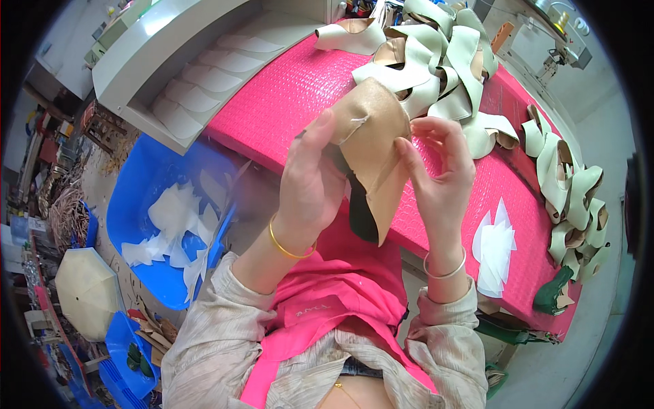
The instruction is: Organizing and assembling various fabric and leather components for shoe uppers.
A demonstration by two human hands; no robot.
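A tan shoe upper piece (pixel 373 129) with a dark inner lining is held up in front of me over the pink padded table (pixel 286 88). My left hand (pixel 310 184) grips its left side, thumb pressed on the tan face. Touching the right edge of the same piece is my right hand (pixel 439 167), fingers curled and pinching near the top. A gold bangle sits on my left wrist and a silver one on my right.
A pile of pale green shoe uppers (pixel 436 61) lies at the table's far end, more (pixel 572 198) along its right side. White cut pieces (pixel 494 249) lie near the front right. A blue bin (pixel 153 211) with white scraps stands left; a grey shelf (pixel 184 82) holds stacked white pieces.
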